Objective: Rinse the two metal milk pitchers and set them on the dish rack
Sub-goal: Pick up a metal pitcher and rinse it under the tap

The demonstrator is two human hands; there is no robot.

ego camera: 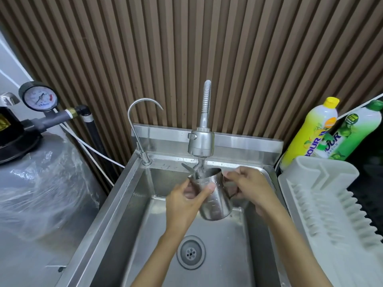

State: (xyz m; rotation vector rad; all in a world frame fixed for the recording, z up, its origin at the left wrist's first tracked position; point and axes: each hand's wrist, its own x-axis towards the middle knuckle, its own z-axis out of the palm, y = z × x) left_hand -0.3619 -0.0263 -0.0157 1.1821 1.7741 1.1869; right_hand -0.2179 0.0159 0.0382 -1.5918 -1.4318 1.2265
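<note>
A metal milk pitcher (215, 198) is held upright over the steel sink (122, 195), its mouth right under the spray faucet head (200, 142), with water running into it. My left hand (184, 200) wraps the pitcher's left side, thumb across the front. My right hand (248, 186) grips the handle on its right side. The white dish rack (329, 208) lies to the right of the sink, with nothing on it. No second pitcher is in sight.
A thin gooseneck tap (137, 121) stands at the sink's back left corner. Two dish soap bottles, yellow (308, 133) and green (356, 129), lean behind the rack. A plastic-wrapped tank with a pressure gauge (39, 98) stands on the left. The drain (190, 253) is uncovered.
</note>
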